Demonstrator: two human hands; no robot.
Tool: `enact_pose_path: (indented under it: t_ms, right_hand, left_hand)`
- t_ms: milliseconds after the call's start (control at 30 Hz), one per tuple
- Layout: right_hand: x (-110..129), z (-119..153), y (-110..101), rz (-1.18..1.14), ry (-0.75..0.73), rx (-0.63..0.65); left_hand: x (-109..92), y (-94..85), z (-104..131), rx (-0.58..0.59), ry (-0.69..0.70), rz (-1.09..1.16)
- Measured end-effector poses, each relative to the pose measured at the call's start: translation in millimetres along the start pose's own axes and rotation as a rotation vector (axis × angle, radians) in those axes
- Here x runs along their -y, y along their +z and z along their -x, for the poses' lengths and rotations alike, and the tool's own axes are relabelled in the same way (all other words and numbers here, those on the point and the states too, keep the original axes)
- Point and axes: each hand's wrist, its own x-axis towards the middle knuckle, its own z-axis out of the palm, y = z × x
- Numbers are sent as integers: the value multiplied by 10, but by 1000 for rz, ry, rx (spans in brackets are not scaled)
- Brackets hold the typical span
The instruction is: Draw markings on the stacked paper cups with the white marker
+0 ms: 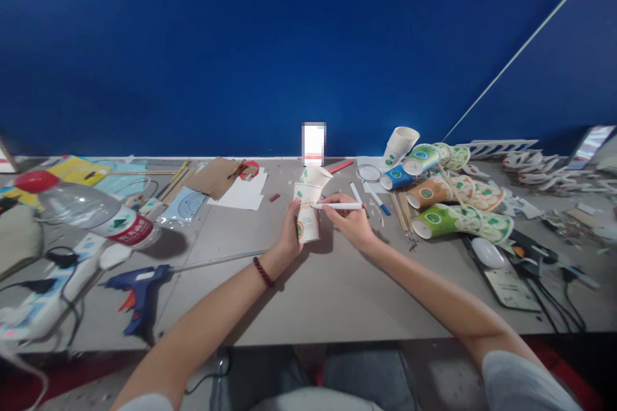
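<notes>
Joined paper cups (309,221) stand in the middle of the grey table, white with green and orange print, the upper part tilted to the right. My left hand (290,231) is wrapped round their left side, a beaded bracelet on its wrist. A white marker (344,206) lies pinched in my right hand (349,218), its tip pointing left at the cups' middle. Whether the tip touches the paper is too small to tell. Behind the cups is a bright phone screen (313,143).
At left are a bottle (91,209), a blue glue gun (139,292) and a power strip (53,295). At right are stacked white cups (401,144), coloured cup assemblies (446,221), sticks (401,210) and a white mouse (488,252). A blue wall (289,45) rises behind.
</notes>
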Motion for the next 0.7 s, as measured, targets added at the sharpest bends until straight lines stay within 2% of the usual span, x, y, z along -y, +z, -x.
enact_pose_path:
  t_ms: [100, 467, 633, 700]
  right_hand:
    - [-12, 1, -1, -9, 13, 6]
    - [-21, 3, 1, 12, 13, 9]
    - [-1, 10, 2, 17, -9, 11]
    - [-3, 7, 1, 23, -20, 9]
  left_hand:
    - [12, 20, 4, -35, 55, -1]
    - [24, 18, 2, -25, 84, -59]
    - [15, -17, -11, -8, 63, -60]
    - [11, -32, -15, 9, 14, -26]
